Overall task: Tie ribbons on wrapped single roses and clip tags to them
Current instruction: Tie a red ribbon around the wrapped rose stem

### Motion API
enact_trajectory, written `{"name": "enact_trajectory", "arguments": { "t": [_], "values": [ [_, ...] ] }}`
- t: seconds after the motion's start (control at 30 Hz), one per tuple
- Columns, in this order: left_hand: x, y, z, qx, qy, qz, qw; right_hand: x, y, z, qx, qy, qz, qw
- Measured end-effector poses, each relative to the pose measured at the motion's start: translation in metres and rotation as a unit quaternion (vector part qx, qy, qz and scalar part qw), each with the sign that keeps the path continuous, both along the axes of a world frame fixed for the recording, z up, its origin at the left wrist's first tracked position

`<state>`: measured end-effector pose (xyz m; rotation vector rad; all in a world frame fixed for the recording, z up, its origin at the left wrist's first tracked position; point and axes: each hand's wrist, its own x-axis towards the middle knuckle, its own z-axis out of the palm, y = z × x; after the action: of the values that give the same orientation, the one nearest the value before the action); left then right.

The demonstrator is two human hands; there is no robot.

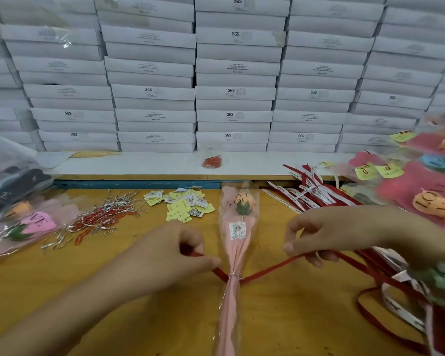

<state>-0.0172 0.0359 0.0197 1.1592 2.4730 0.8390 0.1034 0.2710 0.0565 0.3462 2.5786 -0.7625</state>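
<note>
A single rose wrapped in pink paper and clear film (235, 242) lies lengthwise on the yellow table (293, 317), bloom pointing away from me. A thin wire tie cinches its neck (233, 275). A red ribbon (270, 268) passes under that neck. My left hand (180, 255) pinches the ribbon's left end just beside the wrap. My right hand (326, 235) pinches the ribbon's right length, held a little above the table. A round sticker sits on the wrap's front.
Paper tags (188, 205), yellow and white, lie beyond the rose. Paper clips and wire ties (100, 217) are scattered at left. Loose ribbons (311, 194) and wrapped roses (421, 191) pile at right, more roses (23, 222) at left. White boxes (231, 73) stack behind.
</note>
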Motion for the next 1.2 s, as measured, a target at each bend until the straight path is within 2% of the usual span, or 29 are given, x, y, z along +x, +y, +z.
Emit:
{"name": "enact_trajectory", "arguments": {
  "t": [0.07, 0.13, 0.27, 0.3, 0.37, 0.43, 0.53, 0.63, 0.73, 0.8, 0.9, 0.93, 1.0, 1.03, 1.1, 1.2],
  "values": [
    [-0.002, -0.003, 0.006, 0.091, -0.135, -0.036, 0.986, 0.004, 0.001, 0.007, -0.008, 0.021, -0.007, 1.0],
    [-0.002, -0.002, 0.003, 0.179, -0.229, -0.077, 0.954, 0.008, 0.001, 0.014, -0.028, 0.037, -0.007, 0.999],
    [-0.003, 0.007, -0.021, 0.324, -0.417, -0.104, 0.843, 0.016, -0.001, 0.026, -0.123, 0.037, 0.04, 0.991],
    [-0.003, 0.008, -0.026, 0.341, -0.448, -0.111, 0.819, 0.018, -0.001, 0.029, -0.164, 0.034, 0.062, 0.984],
    [-0.003, 0.01, -0.031, 0.356, -0.472, -0.143, 0.793, 0.019, -0.003, 0.033, -0.23, 0.025, 0.104, 0.967],
    [-0.003, 0.011, -0.035, 0.345, -0.473, -0.176, 0.791, 0.018, -0.005, 0.034, -0.277, 0.01, 0.143, 0.95],
    [0.001, 0.014, -0.042, 0.301, -0.46, -0.204, 0.81, 0.014, -0.013, 0.029, -0.336, 0.016, 0.18, 0.924],
    [0.006, 0.014, -0.052, 0.243, -0.438, -0.211, 0.839, 0.006, -0.024, 0.017, -0.373, 0.106, 0.161, 0.907],
    [0.008, 0.012, -0.055, 0.207, -0.411, -0.235, 0.856, -0.004, -0.033, 0.006, -0.423, 0.215, 0.073, 0.877],
    [0.009, 0.013, -0.054, 0.207, -0.412, -0.219, 0.86, -0.007, -0.034, 0.002, -0.359, 0.282, 0.021, 0.889],
    [0.008, 0.014, -0.056, 0.233, -0.43, -0.191, 0.851, -0.009, -0.033, -0.004, -0.168, 0.339, -0.035, 0.925],
    [0.008, 0.014, -0.057, 0.241, -0.438, -0.184, 0.846, -0.01, -0.032, -0.007, -0.122, 0.335, -0.04, 0.934],
    [0.006, 0.014, -0.06, 0.251, -0.449, -0.179, 0.838, -0.01, -0.028, -0.012, -0.039, 0.268, -0.01, 0.963],
    [0.005, 0.014, -0.06, 0.253, -0.452, -0.183, 0.836, -0.01, -0.027, -0.015, -0.017, 0.217, 0.013, 0.976],
    [0.003, 0.014, -0.06, 0.256, -0.448, -0.196, 0.834, -0.009, -0.028, -0.018, -0.03, 0.144, 0.044, 0.988],
    [0.002, 0.014, -0.062, 0.269, -0.45, -0.206, 0.827, -0.011, -0.03, -0.022, -0.051, 0.141, 0.056, 0.987]
  ]
}}
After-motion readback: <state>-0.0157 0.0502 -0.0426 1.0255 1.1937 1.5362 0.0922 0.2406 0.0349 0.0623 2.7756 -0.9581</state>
